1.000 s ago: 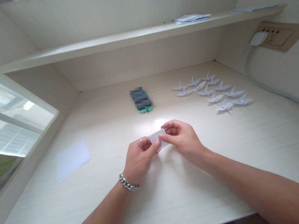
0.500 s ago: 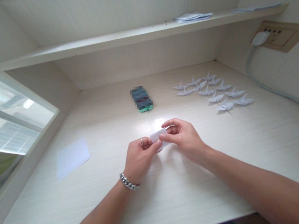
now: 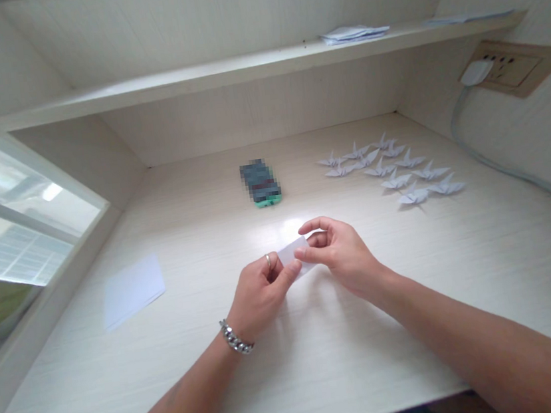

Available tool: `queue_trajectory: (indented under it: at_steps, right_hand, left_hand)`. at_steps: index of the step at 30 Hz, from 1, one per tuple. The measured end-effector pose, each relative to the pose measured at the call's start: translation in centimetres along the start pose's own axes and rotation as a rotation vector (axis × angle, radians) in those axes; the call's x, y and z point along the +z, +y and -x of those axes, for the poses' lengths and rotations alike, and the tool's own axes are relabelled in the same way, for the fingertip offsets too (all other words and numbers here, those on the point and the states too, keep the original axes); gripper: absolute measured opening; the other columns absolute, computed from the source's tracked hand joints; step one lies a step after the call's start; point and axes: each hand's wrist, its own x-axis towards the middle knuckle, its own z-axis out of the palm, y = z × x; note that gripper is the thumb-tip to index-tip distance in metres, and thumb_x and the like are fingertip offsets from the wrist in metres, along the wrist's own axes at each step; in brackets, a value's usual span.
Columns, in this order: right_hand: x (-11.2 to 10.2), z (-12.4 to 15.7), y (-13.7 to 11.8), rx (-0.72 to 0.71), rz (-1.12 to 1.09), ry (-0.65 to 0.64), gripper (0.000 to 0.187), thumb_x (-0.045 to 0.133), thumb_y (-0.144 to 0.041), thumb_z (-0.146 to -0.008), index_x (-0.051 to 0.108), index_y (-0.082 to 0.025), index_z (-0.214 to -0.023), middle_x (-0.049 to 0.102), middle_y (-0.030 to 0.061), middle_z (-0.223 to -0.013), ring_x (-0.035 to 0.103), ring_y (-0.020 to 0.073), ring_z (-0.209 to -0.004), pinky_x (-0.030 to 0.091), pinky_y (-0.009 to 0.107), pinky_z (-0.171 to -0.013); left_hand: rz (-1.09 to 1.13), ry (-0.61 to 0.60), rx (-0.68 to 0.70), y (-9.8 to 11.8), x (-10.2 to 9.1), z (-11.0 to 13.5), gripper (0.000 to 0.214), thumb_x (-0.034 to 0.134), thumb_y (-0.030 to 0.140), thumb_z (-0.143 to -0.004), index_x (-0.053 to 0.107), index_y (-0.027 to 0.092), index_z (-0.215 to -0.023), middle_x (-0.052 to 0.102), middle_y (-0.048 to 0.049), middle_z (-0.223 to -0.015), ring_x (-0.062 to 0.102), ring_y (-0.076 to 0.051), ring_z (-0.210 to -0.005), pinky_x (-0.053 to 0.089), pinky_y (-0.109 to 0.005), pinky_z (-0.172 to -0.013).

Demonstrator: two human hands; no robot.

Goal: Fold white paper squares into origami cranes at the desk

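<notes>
A small folded piece of white paper [image 3: 292, 253] is held just above the pale wooden desk [image 3: 323, 348], pinched from both sides. My left hand [image 3: 261, 294], with a ring and a chain bracelet, grips its left end between thumb and fingers. From the right, my right hand [image 3: 339, 252] pinches the other end with thumb and forefinger. Most of the paper is hidden behind the fingers.
Several folded paper cranes [image 3: 394, 168] lie in rows at the back right. A blurred dark phone with a green edge [image 3: 260, 183] lies at the back centre, and a white sheet [image 3: 132, 291] lies at the left. A shelf [image 3: 239, 70] runs above; a cable [image 3: 501, 165] runs down from a wall socket [image 3: 509, 67] at right.
My left hand has shifted slightly right and its thumb has slid along the paper. The right hand has barely moved.
</notes>
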Motion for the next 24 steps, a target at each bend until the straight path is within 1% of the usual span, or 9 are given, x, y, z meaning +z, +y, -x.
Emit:
queue_trajectory:
  at_steps: [3, 5, 8, 12, 14, 16, 18, 20, 24]
  right_hand:
    - [-0.29, -0.09, -0.11, -0.003, -0.027, 0.008, 0.035, 0.079, -0.021, -0.063, 0.060, -0.017, -0.091, 0.060, -0.0044, -0.061, 0.058, 0.0121, -0.057, 0.043, 0.026, -0.057]
    - [-0.43, -0.08, 0.00, 0.003, -0.023, -0.024, 0.035, 0.079, -0.021, -0.064, 0.060, -0.018, -0.093, 0.058, -0.0055, -0.060, 0.056, 0.0111, -0.055, 0.042, 0.025, -0.057]
    - [-0.42, 0.06, 0.35, 0.011, 0.014, -0.102, 0.035, 0.078, -0.022, -0.065, 0.061, -0.018, -0.095, 0.056, -0.0058, -0.061, 0.054, 0.0104, -0.055, 0.040, 0.025, -0.056]
    - [-0.24, 0.21, 0.54, 0.031, 0.010, -0.147, 0.038, 0.080, -0.026, -0.064, 0.061, -0.019, -0.096, 0.058, -0.0047, -0.064, 0.056, 0.0119, -0.059, 0.042, 0.026, -0.058]
    - [-0.28, 0.15, 0.41, 0.035, 0.002, -0.151, 0.038, 0.081, -0.026, -0.064, 0.060, -0.019, -0.095, 0.057, -0.0050, -0.064, 0.056, 0.0119, -0.058, 0.042, 0.026, -0.058]
    - [-0.42, 0.02, 0.18, 0.029, -0.007, -0.126, 0.037, 0.081, -0.025, -0.062, 0.060, -0.018, -0.091, 0.056, -0.0055, -0.062, 0.055, 0.0114, -0.057, 0.042, 0.026, -0.057]
    - [-0.60, -0.13, -0.06, 0.022, -0.028, -0.081, 0.036, 0.081, -0.024, -0.060, 0.060, -0.018, -0.088, 0.056, -0.0057, -0.061, 0.054, 0.0108, -0.056, 0.042, 0.026, -0.057]
    - [-0.72, -0.19, -0.21, 0.020, -0.050, -0.055, 0.036, 0.082, -0.023, -0.059, 0.060, -0.018, -0.087, 0.057, -0.0057, -0.061, 0.054, 0.0105, -0.055, 0.042, 0.026, -0.057]
    - [-0.68, -0.01, -0.05, 0.040, -0.016, -0.109, 0.037, 0.082, -0.025, -0.060, 0.061, -0.018, -0.090, 0.056, -0.0055, -0.061, 0.053, 0.0107, -0.056, 0.040, 0.025, -0.056]
  left_hand:
    - [0.051, -0.051, -0.017, -0.18, -0.19, -0.06, 0.047, 0.061, 0.045, -0.081, 0.033, 0.020, -0.054, 0.030, 0.0066, -0.051, 0.026, -0.008, -0.050, 0.024, -0.022, -0.047]
    - [0.084, -0.062, -0.028, -0.17, -0.20, -0.15, 0.044, 0.062, 0.047, -0.081, 0.038, 0.019, -0.056, 0.034, 0.0060, -0.052, 0.030, -0.008, -0.050, 0.026, -0.022, -0.047]
    - [0.137, -0.059, -0.049, 0.01, -0.09, -0.26, 0.042, 0.061, 0.050, -0.081, 0.044, 0.018, -0.058, 0.040, 0.0048, -0.054, 0.034, -0.009, -0.050, 0.027, -0.022, -0.046]
    - [0.173, -0.042, -0.078, 0.26, 0.00, -0.16, 0.045, 0.063, 0.050, -0.079, 0.044, 0.018, -0.054, 0.040, 0.0043, -0.052, 0.035, -0.009, -0.050, 0.027, -0.023, -0.047]
    - [0.191, -0.038, -0.106, 0.29, -0.06, -0.06, 0.047, 0.064, 0.049, -0.078, 0.041, 0.018, -0.050, 0.037, 0.0046, -0.050, 0.032, -0.009, -0.048, 0.025, -0.023, -0.046]
    - [0.217, -0.010, -0.130, 0.24, -0.24, 0.02, 0.050, 0.063, 0.048, -0.079, 0.037, 0.019, -0.047, 0.033, 0.0053, -0.047, 0.027, -0.008, -0.046, 0.022, -0.024, -0.045]
    - [0.234, 0.031, -0.127, 0.14, -0.47, 0.01, 0.052, 0.061, 0.047, -0.080, 0.034, 0.019, -0.046, 0.031, 0.0055, -0.045, 0.025, -0.008, -0.045, 0.021, -0.024, -0.045]
    - [0.225, 0.048, -0.102, 0.06, -0.68, -0.06, 0.051, 0.060, 0.049, -0.080, 0.035, 0.019, -0.047, 0.033, 0.0052, -0.045, 0.027, -0.008, -0.045, 0.023, -0.024, -0.046]
    - [0.136, -0.028, -0.048, 0.11, -0.67, -0.21, 0.044, 0.063, 0.051, -0.077, 0.043, 0.019, -0.054, 0.038, 0.0049, -0.052, 0.032, -0.009, -0.050, 0.025, -0.024, -0.048]
